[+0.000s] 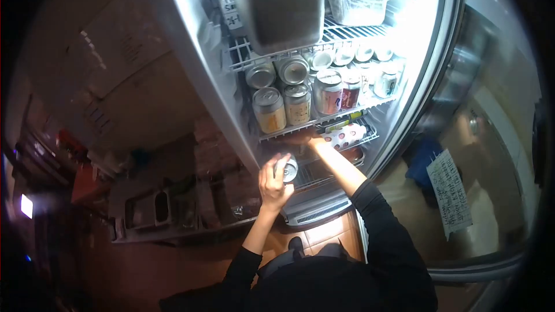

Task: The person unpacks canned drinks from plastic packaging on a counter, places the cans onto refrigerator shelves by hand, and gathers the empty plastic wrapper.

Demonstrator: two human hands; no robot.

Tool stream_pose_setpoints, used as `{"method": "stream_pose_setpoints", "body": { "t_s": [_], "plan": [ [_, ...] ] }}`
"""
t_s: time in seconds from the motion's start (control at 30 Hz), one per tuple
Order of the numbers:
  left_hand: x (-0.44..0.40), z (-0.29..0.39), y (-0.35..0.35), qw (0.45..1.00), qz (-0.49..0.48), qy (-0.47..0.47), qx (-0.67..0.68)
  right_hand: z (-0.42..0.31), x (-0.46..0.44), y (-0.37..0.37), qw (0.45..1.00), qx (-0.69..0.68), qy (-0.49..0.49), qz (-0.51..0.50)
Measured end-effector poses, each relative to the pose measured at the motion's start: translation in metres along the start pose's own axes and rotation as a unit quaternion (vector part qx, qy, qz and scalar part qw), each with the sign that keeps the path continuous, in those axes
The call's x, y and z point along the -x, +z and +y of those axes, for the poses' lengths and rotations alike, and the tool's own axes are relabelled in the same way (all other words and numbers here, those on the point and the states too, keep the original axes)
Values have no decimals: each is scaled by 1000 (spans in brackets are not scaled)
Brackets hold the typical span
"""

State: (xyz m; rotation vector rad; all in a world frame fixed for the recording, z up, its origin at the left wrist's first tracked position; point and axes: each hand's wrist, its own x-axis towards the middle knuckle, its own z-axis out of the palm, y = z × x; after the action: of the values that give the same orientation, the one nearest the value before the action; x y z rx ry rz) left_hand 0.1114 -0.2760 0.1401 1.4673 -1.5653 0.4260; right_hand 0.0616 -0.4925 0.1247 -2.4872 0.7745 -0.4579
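My left hand (274, 182) is wrapped round a can (289, 170), its silvery end facing up, just in front of the lower part of an open fridge. My right hand (306, 137) reaches in under the can shelf (324, 119); its fingers are in shadow, and whether they hold anything is hidden. Above it, upright cans stand on the shelf, among them a yellow-orange can (269, 111), a cream can (298, 104) and a pink can (328, 93). A red-dotted white package (347, 134) lies right of my right hand.
A large metal container (280, 11) and a clear container (357, 7) sit on the top shelf. The fridge door (485, 196) stands open at the right, with a handwritten paper (450, 193). A counter with metal trays (139, 211) is at the left.
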Motion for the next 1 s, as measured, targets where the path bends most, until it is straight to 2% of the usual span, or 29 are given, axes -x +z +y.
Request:
{"method": "stream_pose_setpoints", "body": {
  "t_s": [0.13,0.27,0.33,0.37,0.43,0.5,0.67,0.7,0.73,0.8,0.83,0.87,0.93,1.0],
  "plan": [
    [-10,-17,17,995,-70,-60,-40,16,3,8,999,15,19,-29],
    [-17,-31,36,989,-106,-104,-20,25,2,11,999,20,17,-43],
    [-18,-35,45,978,-114,-116,-128,28,2,8,998,21,13,-55],
    [-17,-36,49,959,-182,-196,-91,31,2,7,998,22,12,-64],
    [-11,-55,63,941,-210,-262,-44,39,0,0,997,19,9,-80],
    [-5,-59,70,963,-145,-197,-117,43,2,-7,994,18,9,-105],
    [-22,-65,65,955,-170,-116,-212,25,33,-41,986,5,21,-167],
    [-21,-69,67,946,-187,-85,-252,19,39,-43,988,6,25,-155],
    [-28,-65,62,924,-264,-112,-254,15,42,-41,990,10,28,-139],
    [-35,-62,65,919,-267,-119,-266,21,44,-14,991,119,-13,64],
    [-36,-67,68,902,-303,-140,-275,25,37,-8,992,123,-14,35],
    [-36,-72,72,883,-337,-162,-283,33,38,-3,990,95,-69,82],
    [-39,-75,74,876,-322,-138,-333,34,33,-3,991,97,-51,71],
    [-46,-71,72,871,-339,-165,-315,35,33,4,982,147,-51,103]
  ]
}}
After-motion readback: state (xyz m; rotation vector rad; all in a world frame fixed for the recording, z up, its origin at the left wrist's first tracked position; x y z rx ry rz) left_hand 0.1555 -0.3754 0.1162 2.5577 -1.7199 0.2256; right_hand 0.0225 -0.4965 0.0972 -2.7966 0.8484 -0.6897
